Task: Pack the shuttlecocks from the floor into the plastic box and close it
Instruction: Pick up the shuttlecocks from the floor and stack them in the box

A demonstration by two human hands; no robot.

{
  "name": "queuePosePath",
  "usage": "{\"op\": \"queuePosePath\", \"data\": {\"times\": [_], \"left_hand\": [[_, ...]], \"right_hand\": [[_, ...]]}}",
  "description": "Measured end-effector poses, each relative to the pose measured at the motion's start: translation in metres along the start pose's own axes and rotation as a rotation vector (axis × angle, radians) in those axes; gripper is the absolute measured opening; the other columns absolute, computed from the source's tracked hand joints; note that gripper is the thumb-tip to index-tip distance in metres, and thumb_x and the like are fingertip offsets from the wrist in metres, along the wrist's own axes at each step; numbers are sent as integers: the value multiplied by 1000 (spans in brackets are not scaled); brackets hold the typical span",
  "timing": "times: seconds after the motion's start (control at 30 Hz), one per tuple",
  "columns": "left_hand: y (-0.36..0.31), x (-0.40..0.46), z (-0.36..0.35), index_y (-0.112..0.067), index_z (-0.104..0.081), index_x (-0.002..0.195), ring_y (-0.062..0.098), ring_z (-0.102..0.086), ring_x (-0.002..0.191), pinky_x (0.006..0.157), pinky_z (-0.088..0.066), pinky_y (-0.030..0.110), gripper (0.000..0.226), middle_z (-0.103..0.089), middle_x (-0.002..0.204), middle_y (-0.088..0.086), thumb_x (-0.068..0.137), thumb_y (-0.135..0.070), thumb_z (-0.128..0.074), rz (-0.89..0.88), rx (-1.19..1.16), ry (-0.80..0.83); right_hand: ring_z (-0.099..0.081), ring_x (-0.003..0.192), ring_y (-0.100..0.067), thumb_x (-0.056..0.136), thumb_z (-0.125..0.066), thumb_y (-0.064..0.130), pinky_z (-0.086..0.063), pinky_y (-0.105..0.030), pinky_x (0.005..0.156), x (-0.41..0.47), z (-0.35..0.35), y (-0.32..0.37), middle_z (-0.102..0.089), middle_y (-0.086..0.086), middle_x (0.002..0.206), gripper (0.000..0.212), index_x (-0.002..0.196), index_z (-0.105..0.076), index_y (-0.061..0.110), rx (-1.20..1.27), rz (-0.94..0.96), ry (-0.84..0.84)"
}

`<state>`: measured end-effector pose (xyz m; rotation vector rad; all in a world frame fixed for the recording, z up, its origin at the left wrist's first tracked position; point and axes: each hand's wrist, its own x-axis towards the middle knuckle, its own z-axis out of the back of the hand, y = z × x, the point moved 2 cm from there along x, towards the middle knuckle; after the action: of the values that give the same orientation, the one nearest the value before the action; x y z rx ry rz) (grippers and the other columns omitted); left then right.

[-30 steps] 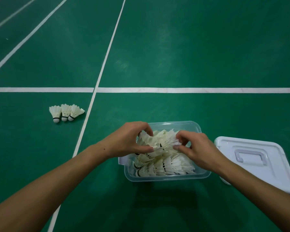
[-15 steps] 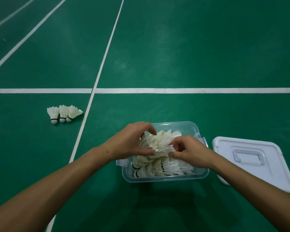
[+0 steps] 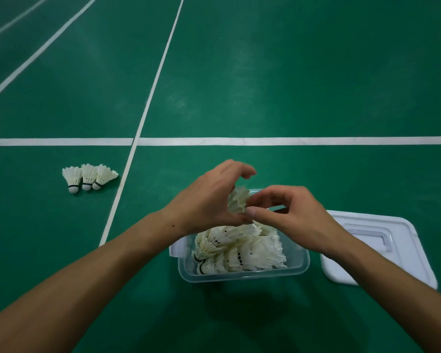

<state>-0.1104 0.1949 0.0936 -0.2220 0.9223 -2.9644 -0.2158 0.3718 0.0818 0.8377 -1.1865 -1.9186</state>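
Note:
A clear plastic box stands on the green floor, filled with several white shuttlecocks. Above its far half my left hand cups a white shuttlecock, feathers up. My right hand meets it from the right, thumb and fingertips pinching the same shuttlecock's lower edge. Three more shuttlecocks lie side by side on the floor to the left, cork ends towards me. The white lid, handle up, lies flat to the right of the box, partly hidden by my right forearm.
White court lines cross the green floor, one running across beyond the box and one slanting away past the box's left side. A white latch flap sticks out at the box's left end.
Both hands have risen from the pile in the box, lifting one shuttlecock above the rim. The three on the floor and the lid have not moved.

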Motion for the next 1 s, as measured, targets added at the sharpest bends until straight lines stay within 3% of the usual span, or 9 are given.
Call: {"op": "queuePosePath", "data": {"times": [0.13, 0.33, 0.4, 0.47, 0.53, 0.6, 0.7, 0.83, 1.0], "left_hand": [[-12, 14, -7, -18, -47, 148, 3, -46, 96, 87, -49, 25, 84, -51, 137, -3, 75, -26, -87, -45, 13, -63], [-18, 21, -29, -18, -48, 148, 9, -50, 102, 91, -55, 38, 81, -48, 139, 0, 78, -25, -88, -53, -11, -82], [-17, 21, -35, -17, -49, 147, 12, -53, 107, 92, -56, 41, 78, -48, 140, 2, 80, -27, -88, -57, -19, -87], [-17, 20, -40, -17, -50, 146, 12, -54, 110, 94, -55, 36, 75, -48, 141, 1, 82, -27, -87, -60, -40, -84], [-14, 18, -41, -19, -51, 146, 9, -55, 110, 91, -51, 23, 74, -47, 142, -2, 83, -30, -87, -45, -82, -81], [-8, 12, -40, -22, -49, 147, 5, -54, 113, 89, -44, 11, 78, -45, 146, -7, 80, -34, -88, 0, -108, -75], [13, -4, -37, -27, -47, 147, 3, -52, 117, 92, -42, 13, 83, -44, 147, -13, 77, -47, -87, 90, -98, -19], [33, -27, -39, -33, -49, 145, 1, -52, 118, 100, -48, 24, 84, -49, 142, -18, 75, -63, -82, 186, 12, 143], [39, -34, -50, -31, -63, 131, 0, -58, 102, 93, -55, 30, 59, -64, 125, -19, 81, -55, -83, 195, 68, 162]], "right_hand": [[-74, 87, -8, 89, -83, 27, -54, -29, 82, -1, 2, -9, -80, 7, 89, 8, 96, -81, 22, 76, -21, -59], [-78, 94, -12, 93, -79, 17, -60, -42, 97, -7, 6, -22, -81, 5, 92, 4, 95, -79, 20, 91, -27, -136], [-75, 94, -6, 91, -81, 20, -57, -33, 95, -9, 8, -26, -80, 13, 91, 6, 93, -79, 25, -26, 15, -187], [-73, 93, -1, 89, -80, 21, -52, -20, 86, -11, 8, -27, -78, 18, 90, 7, 91, -79, 28, -139, 56, -232], [-72, 92, 0, 89, -80, 21, -48, -15, 79, -13, 9, -30, -77, 20, 88, 7, 90, -79, 28, -186, 75, -282], [-72, 91, -1, 90, -80, 24, -51, -20, 80, -17, 14, -37, -77, 20, 86, 5, 90, -78, 29, -199, 75, -347], [-72, 90, -2, 91, -80, 27, -55, -29, 83, -23, 26, -50, -76, 21, 86, 5, 89, -77, 31, -195, 34, -409], [-71, 89, 0, 91, -79, 31, -55, -30, 83, -29, 25, -61, -76, 21, 86, 4, 89, -77, 33, -240, -6, -338], [-71, 83, 0, 94, -78, 27, -54, -15, 72, -26, 8, -70, -76, 16, 83, 6, 91, -75, 32, -258, -34, -203]]}}
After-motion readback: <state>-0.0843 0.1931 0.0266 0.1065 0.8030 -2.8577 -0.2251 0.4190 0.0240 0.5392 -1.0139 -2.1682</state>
